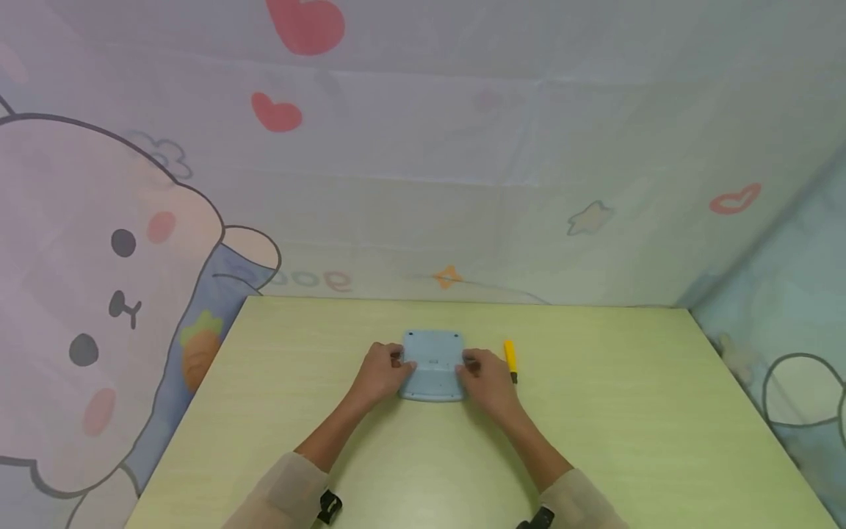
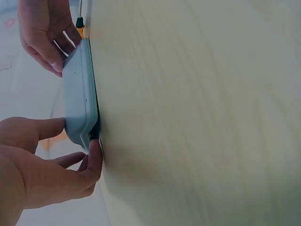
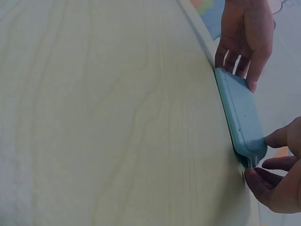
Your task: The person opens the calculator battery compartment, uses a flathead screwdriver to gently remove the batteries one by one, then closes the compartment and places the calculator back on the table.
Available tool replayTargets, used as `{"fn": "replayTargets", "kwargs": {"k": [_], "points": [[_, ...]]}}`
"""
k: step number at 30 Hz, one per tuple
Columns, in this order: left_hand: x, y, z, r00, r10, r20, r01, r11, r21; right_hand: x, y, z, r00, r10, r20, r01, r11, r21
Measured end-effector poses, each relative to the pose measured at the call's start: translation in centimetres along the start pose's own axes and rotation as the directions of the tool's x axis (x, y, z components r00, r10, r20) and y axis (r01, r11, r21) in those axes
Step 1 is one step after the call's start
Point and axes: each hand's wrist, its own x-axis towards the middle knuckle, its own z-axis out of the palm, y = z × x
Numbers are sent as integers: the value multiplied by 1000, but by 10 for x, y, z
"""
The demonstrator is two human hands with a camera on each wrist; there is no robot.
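A light blue calculator (image 1: 432,382) lies back side up, its dark dots near the corners and a small latch at its middle facing the head camera. My left hand (image 1: 385,371) pinches its left edge, thumb on the upturned back and fingers under the side. On the opposite edge my right hand (image 1: 487,378) grips the same way. Both wrist views show the calculator (image 2: 77,94) low over the tabletop, with a dark gap under its near edge. Its key side faces down and is hidden. Just right of the right hand lies a yellow-handled screwdriver (image 1: 510,356).
The pale wood-grain table (image 1: 634,411) reaches back to a printed cloth (image 1: 410,147) with hearts and a large cartoon animal. More printed cloth (image 1: 786,294) hangs along the right side. Black straps (image 1: 329,507) circle the wrists over light sleeves.
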Motion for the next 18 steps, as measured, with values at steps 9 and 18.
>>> {"fn": "replayTargets", "kwargs": {"k": [9, 18], "points": [[-1, 2, -12, 986, 162, 33, -165, 978, 131, 5, -1, -6, 990, -138, -1, 138, 990, -14], [4, -5, -10, 945, 293, 149, -322, 915, 243, 9, -9, -9, 972, -222, 81, 226, 973, -44]]}}
